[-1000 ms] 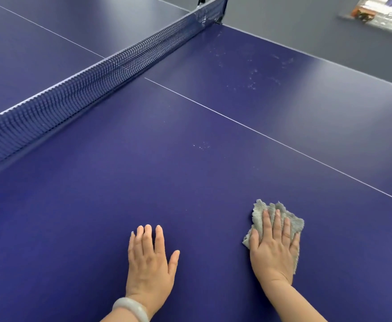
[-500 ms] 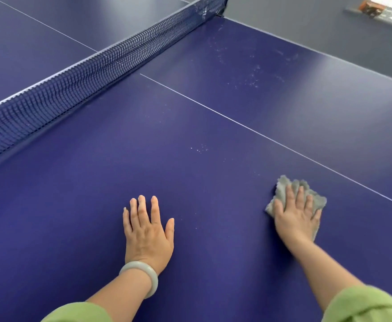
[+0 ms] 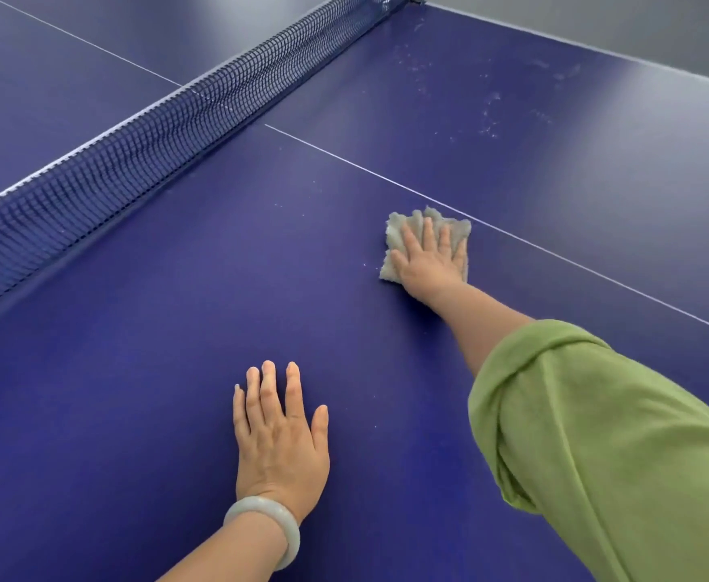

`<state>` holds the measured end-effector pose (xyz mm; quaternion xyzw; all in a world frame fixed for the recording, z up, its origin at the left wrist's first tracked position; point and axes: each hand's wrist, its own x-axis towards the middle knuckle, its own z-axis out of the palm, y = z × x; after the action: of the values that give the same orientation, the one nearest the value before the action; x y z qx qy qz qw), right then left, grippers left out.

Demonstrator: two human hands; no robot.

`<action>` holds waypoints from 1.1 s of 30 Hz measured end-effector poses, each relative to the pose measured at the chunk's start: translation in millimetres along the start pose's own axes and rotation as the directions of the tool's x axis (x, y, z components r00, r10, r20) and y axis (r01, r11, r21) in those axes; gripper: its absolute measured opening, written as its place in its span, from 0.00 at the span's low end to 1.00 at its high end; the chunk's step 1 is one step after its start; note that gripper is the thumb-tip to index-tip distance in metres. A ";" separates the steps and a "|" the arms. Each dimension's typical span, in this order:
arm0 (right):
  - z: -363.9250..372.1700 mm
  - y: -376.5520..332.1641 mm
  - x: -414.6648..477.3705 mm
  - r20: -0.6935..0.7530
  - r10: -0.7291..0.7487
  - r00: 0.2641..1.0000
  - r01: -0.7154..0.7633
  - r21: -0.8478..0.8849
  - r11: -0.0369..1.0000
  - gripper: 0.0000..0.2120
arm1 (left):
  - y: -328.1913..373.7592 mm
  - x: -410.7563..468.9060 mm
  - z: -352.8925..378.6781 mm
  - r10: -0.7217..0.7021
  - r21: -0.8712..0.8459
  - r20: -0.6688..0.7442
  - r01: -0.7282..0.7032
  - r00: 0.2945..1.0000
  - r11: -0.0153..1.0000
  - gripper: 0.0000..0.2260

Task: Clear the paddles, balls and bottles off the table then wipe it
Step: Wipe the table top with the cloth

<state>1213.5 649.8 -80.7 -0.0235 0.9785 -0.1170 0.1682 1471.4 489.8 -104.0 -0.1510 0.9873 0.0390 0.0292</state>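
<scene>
A grey cleaning cloth (image 3: 398,231) is pressed flat onto the blue table-tennis tabletop (image 3: 134,371) by the right grip (image 3: 430,262). Its fingers are spread straight over the cloth and nothing is curled round it. The cloth's rumpled edges are seen past the fingertips and to the left of the palm, with its far corner just beside the white centre line (image 3: 554,250). The left grip (image 3: 281,438) is laid palm down on bare tabletop, nearer the person and well apart to the left of the right grip. Its fingers are straight and nothing is held. A pale bangle (image 3: 262,516) is worn at its wrist, and a rolled green sleeve (image 3: 596,434) is worn on the right arm. The net (image 3: 134,153) is stretched beyond both grips to the left. Pale smudges (image 3: 489,115) are seen well beyond the right grip, across the line.
</scene>
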 end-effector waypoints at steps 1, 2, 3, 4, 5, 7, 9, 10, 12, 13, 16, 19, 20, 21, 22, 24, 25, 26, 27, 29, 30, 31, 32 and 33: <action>10.8 -18.1 -13.3 -0.001 -0.123 0.992 0.123 -0.048 0.991 0.27 | 0.1 -0.6 -0.1 0.000 0.006 -0.002 0.000 1.000 1.000 0.33; 21.3 -31.9 -30.1 -0.001 -0.242 0.970 0.241 -0.089 0.967 0.27 | 0.4 -1.0 -0.6 -0.002 0.011 -0.006 0.002 1.000 1.000 0.33; 29.3 -40.5 -48.9 0.003 -0.348 0.938 0.345 -0.118 0.931 0.27 | 1.0 -1.2 -1.4 -0.006 0.013 -0.011 0.006 1.000 1.000 0.33; 35.4 -39.8 -64.7 0.018 -0.431 0.902 0.429 -0.135 0.893 0.27 | 1.4 -0.8 -1.8 -0.009 0.014 -0.014 0.009 1.000 1.000 0.34; 37.7 -29.6 -75.4 0.024 -0.497 0.867 0.494 -0.165 0.854 0.27 | 1.8 -0.8 -1.9 -0.011 0.015 -0.018 0.011 1.000 1.000 0.34; 37.1 14.2 -78.1 -0.032 -0.526 0.850 0.497 -0.282 0.821 0.27 | 2.3 -0.6 -1.6 -0.010 0.015 -0.030 0.011 0.999 1.000 0.33; 26.1 76.3 -71.1 -0.211 -0.332 0.920 0.243 -0.358 0.902 0.28 | 2.3 -0.9 -0.1 -0.007 0.014 -0.040 0.008 0.999 1.000 0.31; 16.4 108.9 -69.9 -0.290 -0.135 0.947 0.045 -0.298 0.953 0.28 | 2.7 -1.0 0.5 -0.006 0.014 -0.038 0.007 0.999 1.000 0.31; -1.6 154.8 -75.6 -0.257 0.322 0.911 -0.342 -0.039 0.939 0.28 | 3.2 -0.3 1.3 -0.010 0.022 -0.037 0.011 0.999 1.000 0.30; -7.7 158.9 -82.5 -0.199 0.478 0.856 -0.471 0.081 0.878 0.28 | 3.1 -0.4 2.0 -0.012 0.029 -0.036 0.013 0.999 1.000 0.30; 5.1 112.8 -93.3 -0.187 0.510 0.840 -0.498 0.109 0.860 0.29 | 2.3 -1.5 1.6 -0.016 0.037 -0.025 0.017 1.000 0.999 0.31; 42.2 30.9 -114.0 -0.205 0.031 0.978 -0.041 -0.044 0.998 0.29 | 1.2 -1.3 1.4 -0.017 0.028 -0.026 0.017 1.000 0.999 0.31; 52.8 12.0 -126.6 -0.160 -0.159 0.974 0.144 -0.102 0.984 0.29 | 0.9 -1.4 1.5 -0.017 0.025 -0.032 0.018 0.999 1.000 0.31; 57.1 4.6 -137.2 -0.103 -0.292 0.951 0.276 -0.147 0.950 0.30 | 0.6 -1.4 2.1 -0.014 0.025 -0.037 0.015 0.999 1.000 0.31; 55.8 9.9 -140.3 -0.065 -0.359 0.931 0.345 -0.167 0.924 0.31 | 0.4 -1.2 2.3 -0.011 0.024 -0.039 0.012 0.999 1.000 0.31; 49.2 46.3 -132.7 -0.098 -0.321 0.942 0.296 -0.206 0.933 0.33 | -0.2 -0.7 1.7 -0.009 0.016 -0.035 0.009 0.999 1.000 0.31; 45.5 71.1 -128.6 -0.173 -0.216 0.961 0.177 -0.214 0.961 0.32 | -0.5 -0.9 1.9 -0.005 0.011 -0.032 0.006 0.999 1.000 0.31; 38.8 98.2 -126.7 -0.256 -0.058 0.965 0.007 -0.197 0.980 0.31 | -0.6 -1.1 1.7 -0.001 0.004 -0.026 0.001 1.000 1.000 0.31; 31.7 125.1 -129.3 -0.298 0.132 0.945 -0.177 -0.127 0.976 0.29 | -0.4 -1.3 1.0 0.006 -0.002 -0.017 -0.006 1.000 1.000 0.31; 25.0 158.4 -150.7 -0.235 0.442 0.866 -0.447 0.036 0.894 0.28 | -0.7 -1.1 0.7 0.011 -0.022 -0.012 -0.011 1.000 1.000 0.31; 26.2 161.8 -165.1 -0.220 0.519 0.826 -0.516 0.075 0.853 0.28 | -0.9 -1.3 0.4 0.011 -0.030 -0.011 -0.011 1.000 0.999 0.31; 32.6 156.8 -178.0 -0.234 0.555 0.798 -0.551 0.091 0.830 0.28 | -0.8 -1.7 -0.1 0.014 -0.036 0.001 -0.014 1.000 0.999 0.31; 41.5 143.5 -187.7 -0.251 0.562 0.788 -0.557 0.095 0.825 0.28 | -0.5 -1.9 -1.5 0.019 -0.040 0.018 -0.018 1.000 0.999 0.31; 51.9 124.1 -195.5 -0.267 0.542 0.797 -0.537 0.098 0.838 0.28 | -0.1 -1.7 -2.6 0.024 -0.044 0.030 -0.023 0.999 0.999 0.31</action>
<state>1414.3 775.7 -94.4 0.2743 0.9573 -0.0748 0.0526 1473.0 490.0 -101.2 -0.1395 0.9874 0.0631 0.0407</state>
